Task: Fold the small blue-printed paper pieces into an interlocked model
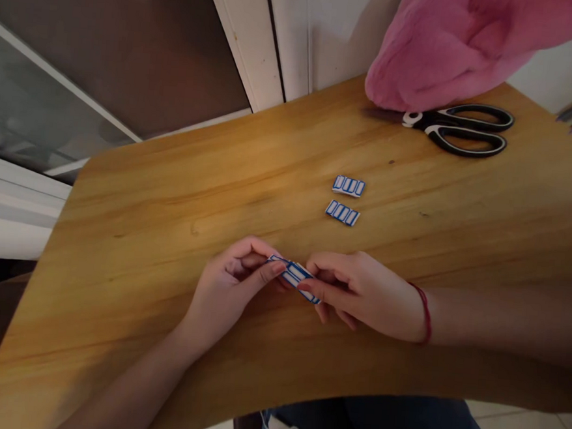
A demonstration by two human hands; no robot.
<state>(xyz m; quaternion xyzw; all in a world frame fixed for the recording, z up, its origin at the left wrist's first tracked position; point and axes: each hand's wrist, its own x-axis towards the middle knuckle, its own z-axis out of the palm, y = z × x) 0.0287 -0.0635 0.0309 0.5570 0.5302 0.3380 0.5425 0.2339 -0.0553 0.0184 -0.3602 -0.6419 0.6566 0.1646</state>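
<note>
Between my two hands is a small strip of blue-bordered white paper labels (293,276), held a little above the wooden table (178,213). The thumb and fingers of my left hand (235,283) pinch its left end. At the right end, my right hand (363,292), with a red cord at the wrist, grips it between thumb and fingers. My fingers cover both ends of the strip. Beyond the hands lie two similar blue-and-white label pieces, an upper piece (349,185) and a lower piece (343,213), one behind the other and apart.
Black-handled scissors (461,127) lie at the back right, blades pointing left. A pink fluffy cloth (439,52) rests at the table's back edge, above the blades. A white-framed glass panel (131,47) stands along the back left.
</note>
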